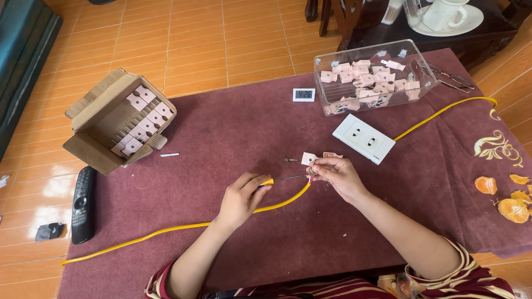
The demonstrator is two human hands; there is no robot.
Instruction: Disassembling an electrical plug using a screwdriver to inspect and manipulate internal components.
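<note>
- Head view puts both your hands near the middle of the maroon table cloth (233, 133), a little toward its near edge.
- Your left hand (239, 198) is closed around a yellow-handled screwdriver (282, 179), its shaft pointing right.
- Your right hand (339, 176) pinches a small pink plug part (313, 170) at the end of the yellow cable (166, 230); the screwdriver tip meets it there.
- Just beyond your fingers lie a pink plug piece (308, 158) and a small screw (290, 160).
- A white double socket (363, 138) sits behind, nearer the far edge.
- A clear tub of pink parts (372, 77) stands at the far edge.
- A cardboard box (119, 119) sits at the far left corner.
</note>
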